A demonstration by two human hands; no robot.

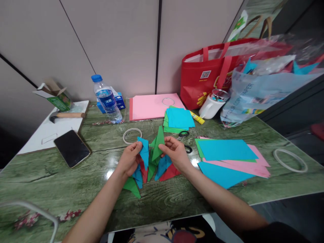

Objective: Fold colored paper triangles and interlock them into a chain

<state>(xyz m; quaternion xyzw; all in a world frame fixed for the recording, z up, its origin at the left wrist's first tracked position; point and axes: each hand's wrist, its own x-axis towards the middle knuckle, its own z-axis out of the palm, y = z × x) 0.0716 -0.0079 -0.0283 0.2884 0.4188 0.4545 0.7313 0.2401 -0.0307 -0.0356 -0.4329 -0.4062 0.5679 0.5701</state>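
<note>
Over the front middle of the table, my left hand (129, 156) pinches a blue folded paper piece (144, 152) between thumb and fingers. A green folded paper piece (158, 145) stands on end in the pinch of my right hand (175, 152), close beside the blue one. Below and between both hands, several more folded pieces in red, blue and green lie bunched together; one is a red folded piece (170, 173), another a green folded piece (132, 187) at the left. Whether the held pieces are joined to those below, I cannot tell.
Scissors (182, 135) and a tape roll (132, 136) lie behind my hands. Coloured paper sheets (227, 150) are at right, cut squares (180, 118) behind. Around stand a water bottle (108, 101), white mug (213, 105) and red bag (193, 82); a phone (72, 148) and hammer (67, 115) lie left.
</note>
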